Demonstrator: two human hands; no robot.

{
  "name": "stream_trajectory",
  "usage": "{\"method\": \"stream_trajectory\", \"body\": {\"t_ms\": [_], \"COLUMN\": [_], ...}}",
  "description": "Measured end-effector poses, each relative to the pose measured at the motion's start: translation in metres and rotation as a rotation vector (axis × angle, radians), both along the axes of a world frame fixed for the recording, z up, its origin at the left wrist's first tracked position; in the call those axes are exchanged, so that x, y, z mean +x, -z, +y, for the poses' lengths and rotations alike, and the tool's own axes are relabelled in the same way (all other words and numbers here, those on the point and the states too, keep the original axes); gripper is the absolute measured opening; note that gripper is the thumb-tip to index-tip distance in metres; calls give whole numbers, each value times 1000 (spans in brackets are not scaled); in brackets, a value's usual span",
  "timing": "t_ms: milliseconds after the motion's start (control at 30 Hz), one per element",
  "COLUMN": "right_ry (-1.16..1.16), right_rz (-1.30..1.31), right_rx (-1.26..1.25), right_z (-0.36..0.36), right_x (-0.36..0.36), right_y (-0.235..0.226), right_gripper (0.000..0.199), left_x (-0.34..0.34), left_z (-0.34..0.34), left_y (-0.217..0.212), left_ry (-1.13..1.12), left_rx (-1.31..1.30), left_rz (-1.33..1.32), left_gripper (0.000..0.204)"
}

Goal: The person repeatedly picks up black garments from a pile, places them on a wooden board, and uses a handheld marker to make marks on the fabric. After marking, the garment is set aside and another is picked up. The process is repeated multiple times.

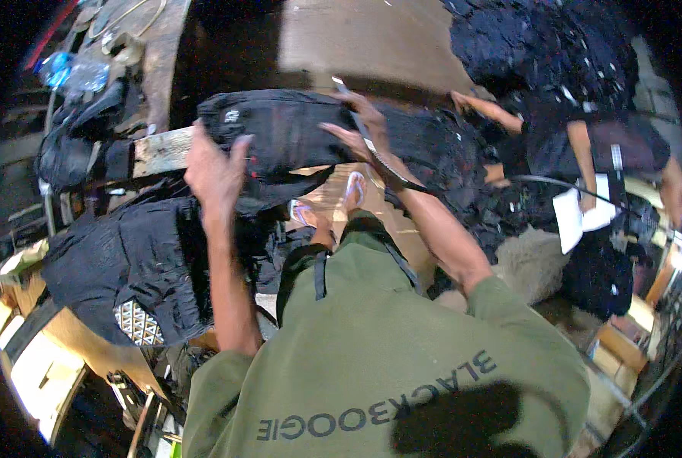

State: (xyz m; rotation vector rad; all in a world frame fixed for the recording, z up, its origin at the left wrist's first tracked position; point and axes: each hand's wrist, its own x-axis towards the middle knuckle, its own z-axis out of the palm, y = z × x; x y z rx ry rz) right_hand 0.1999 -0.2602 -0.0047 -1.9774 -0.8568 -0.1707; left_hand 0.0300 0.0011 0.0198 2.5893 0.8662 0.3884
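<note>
I hold a black fabric bag (pixel 284 133) up in front of me with both hands. My left hand (pixel 215 172) grips its left end, fingers curled over the edge. My right hand (pixel 364 126) holds the right side, with a black strap (pixel 387 172) running from it down over my wrist. Below the bag I see my feet in sandals (pixel 352 191) on the brown floor. My green shirt fills the lower part of the view.
More black bags lie piled at the left (pixel 127 259) and upper left (pixel 74 149), over a wooden plank (pixel 161 149). Another person in dark clothes (pixel 585 145) sits at the right among black fabric pieces, holding white paper (pixel 578 217). A plastic bottle (pixel 74 72) lies top left.
</note>
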Motion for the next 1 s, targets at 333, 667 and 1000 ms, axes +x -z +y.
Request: {"method": "stream_trajectory", "body": {"t_ms": [333, 667, 1000], "right_ry": [119, 21, -203], "right_rz": [109, 149, 285], "right_rx": [-171, -279, -4], "right_z": [6, 67, 9], "right_x": [24, 18, 28], "right_y": [36, 30, -3], "right_gripper": [63, 75, 22], "left_x": [39, 16, 50], "left_z": [-4, 71, -56], "left_y": [13, 1, 13], "left_ry": [-50, -339, 91], "left_rx": [-284, -1441, 149], "left_rz": [223, -296, -275], "left_gripper": [55, 47, 78]}}
